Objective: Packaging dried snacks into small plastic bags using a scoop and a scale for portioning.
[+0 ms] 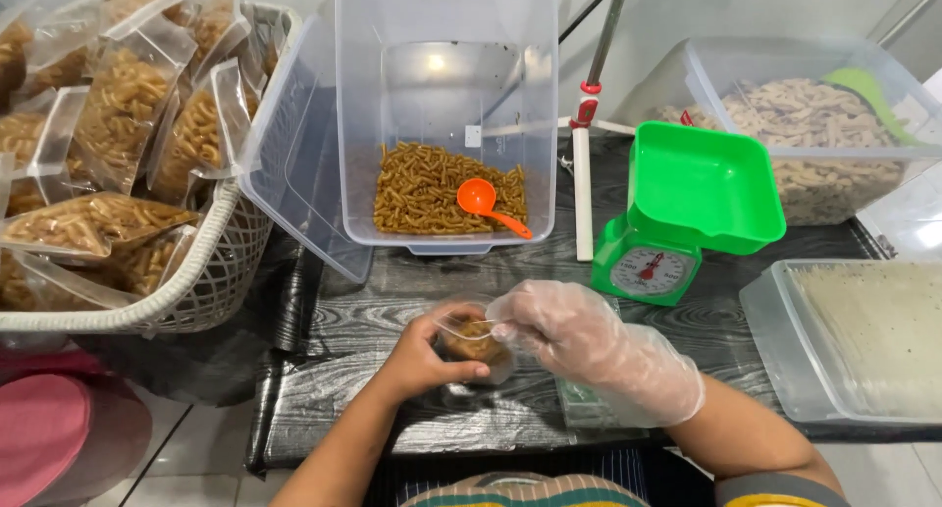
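My left hand [424,355] is bare and holds a small clear plastic bag [478,342] with brown snack sticks in it, just above the dark table [392,311]. My right hand [579,335], in a thin clear glove, pinches the bag's open top edge. Behind the hands stands a tall clear tub [446,114] with a layer of the same brown snacks and an orange scoop [486,205] lying on them.
A green kitchen scale [687,213] with a green tray stands right of the tub. A white basket [196,271] at left holds several filled snack bags. Clear bins with pale snacks [814,144] and a lidded box [854,340] sit at right.
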